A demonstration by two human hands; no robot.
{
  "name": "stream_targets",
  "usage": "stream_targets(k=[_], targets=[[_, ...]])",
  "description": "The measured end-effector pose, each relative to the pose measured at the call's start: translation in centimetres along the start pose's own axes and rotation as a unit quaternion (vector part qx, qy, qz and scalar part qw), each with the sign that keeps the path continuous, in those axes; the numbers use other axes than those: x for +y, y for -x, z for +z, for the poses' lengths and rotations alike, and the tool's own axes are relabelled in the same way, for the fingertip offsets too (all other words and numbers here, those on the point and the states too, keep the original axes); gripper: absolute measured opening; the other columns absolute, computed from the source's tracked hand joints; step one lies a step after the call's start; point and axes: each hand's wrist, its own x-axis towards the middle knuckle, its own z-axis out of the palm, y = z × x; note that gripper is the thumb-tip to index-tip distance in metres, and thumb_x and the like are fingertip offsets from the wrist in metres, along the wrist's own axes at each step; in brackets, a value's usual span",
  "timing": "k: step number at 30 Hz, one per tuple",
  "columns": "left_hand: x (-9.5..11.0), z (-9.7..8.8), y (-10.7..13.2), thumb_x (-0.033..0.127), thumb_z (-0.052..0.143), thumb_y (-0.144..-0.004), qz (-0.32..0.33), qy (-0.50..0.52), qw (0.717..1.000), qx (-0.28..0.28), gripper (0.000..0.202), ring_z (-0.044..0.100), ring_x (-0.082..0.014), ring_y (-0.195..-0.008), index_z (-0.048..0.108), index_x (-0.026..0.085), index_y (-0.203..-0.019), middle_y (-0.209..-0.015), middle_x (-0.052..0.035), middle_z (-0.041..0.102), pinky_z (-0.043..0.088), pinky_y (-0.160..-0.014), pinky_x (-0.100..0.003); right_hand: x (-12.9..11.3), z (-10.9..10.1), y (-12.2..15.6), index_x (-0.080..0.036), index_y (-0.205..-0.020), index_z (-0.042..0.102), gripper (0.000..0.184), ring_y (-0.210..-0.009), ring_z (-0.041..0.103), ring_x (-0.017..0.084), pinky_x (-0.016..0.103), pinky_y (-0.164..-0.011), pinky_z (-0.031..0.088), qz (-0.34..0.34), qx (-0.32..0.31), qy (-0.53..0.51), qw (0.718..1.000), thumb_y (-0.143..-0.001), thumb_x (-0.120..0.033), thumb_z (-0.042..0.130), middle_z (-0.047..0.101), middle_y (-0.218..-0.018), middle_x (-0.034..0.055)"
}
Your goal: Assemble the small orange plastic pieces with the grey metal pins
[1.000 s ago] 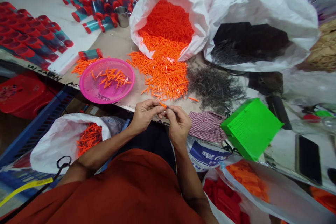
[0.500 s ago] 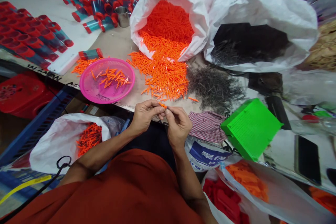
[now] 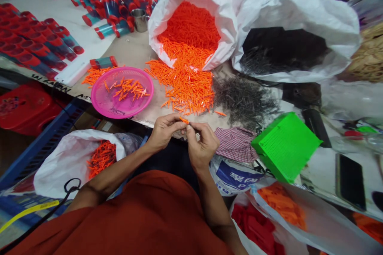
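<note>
My left hand (image 3: 164,130) and my right hand (image 3: 203,143) meet at the table's front edge, fingertips pinched together. Between them sits a small orange plastic piece (image 3: 183,120), held by the left fingers. The right fingers pinch a thin dark pin against it; the pin is too small to see clearly. Just beyond the hands lies a spilled heap of orange pieces (image 3: 187,83) and a pile of dark metal pins (image 3: 243,101). A pink basket (image 3: 103,101) holding some orange pieces stands to the left.
White sacks of orange pieces (image 3: 191,24) and dark pins (image 3: 284,50) stand behind. Red-capped tubes (image 3: 36,44) cover the far left. A green box (image 3: 285,145), checked cloth (image 3: 236,142) and a phone (image 3: 350,181) lie right. A bag of orange pieces (image 3: 77,159) sits lower left.
Both hands stay at the table edge. The right hand has rolled slightly leftward and its fingers have curled more around the pinch.
</note>
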Motion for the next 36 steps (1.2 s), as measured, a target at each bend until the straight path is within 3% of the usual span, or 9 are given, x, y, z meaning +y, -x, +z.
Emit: stream_targets(k=[6, 19, 27, 36], targets=[[0.35, 0.07, -0.17, 0.029, 0.076, -0.061, -0.016, 0.009, 1.000, 0.002, 0.019, 0.057, -0.0100, -0.058, 0.067, 0.016, -0.071, -0.064, 0.0007, 0.062, 0.047, -0.059, -0.022, 0.10, -0.10, -0.17, -0.020, -0.080, 0.063, 0.004, -0.061, 0.056, 0.010, 0.025, -0.058, 0.047, -0.011, -0.019, 0.002, 1.000, -0.079, -0.018, 0.059, 0.063, -0.070, -0.0014], [0.75, 0.15, -0.47, 0.027, 0.073, -0.063, -0.032, 0.058, 0.998, -0.004, 0.016, 0.053, -0.0082, -0.051, 0.065, 0.014, -0.068, -0.061, -0.0002, 0.062, 0.043, -0.050, -0.020, 0.61, -0.40, -0.29, -0.020, -0.089, 0.066, 0.012, -0.069, 0.061, 0.012, 0.026, -0.063, 0.050, -0.013, -0.061, -0.055, 0.997, -0.079, -0.015, 0.062, 0.066, -0.077, 0.0000], [0.90, 0.41, -0.42, 0.027, 0.075, -0.062, -0.074, 0.104, 0.992, -0.009, 0.019, 0.050, -0.0061, -0.045, 0.063, 0.012, -0.066, -0.055, 0.0005, 0.060, 0.041, -0.047, -0.018, 0.44, -0.11, -0.40, -0.019, -0.083, 0.065, 0.007, -0.065, 0.059, 0.011, 0.025, -0.060, 0.048, 0.005, -0.041, -0.051, 0.998, -0.080, -0.016, 0.060, 0.064, -0.072, -0.0007], [0.79, 0.31, -0.38, 0.023, 0.074, -0.063, -0.059, 0.122, 0.991, -0.012, 0.015, 0.053, -0.0067, -0.049, 0.065, 0.013, -0.068, -0.058, 0.0001, 0.062, 0.043, -0.049, -0.018, 0.11, 0.25, -0.35, -0.019, -0.082, 0.064, 0.007, -0.064, 0.057, 0.011, 0.025, -0.060, 0.047, -0.013, -0.019, -0.022, 1.000, -0.080, -0.016, 0.058, 0.064, -0.072, -0.0005]])
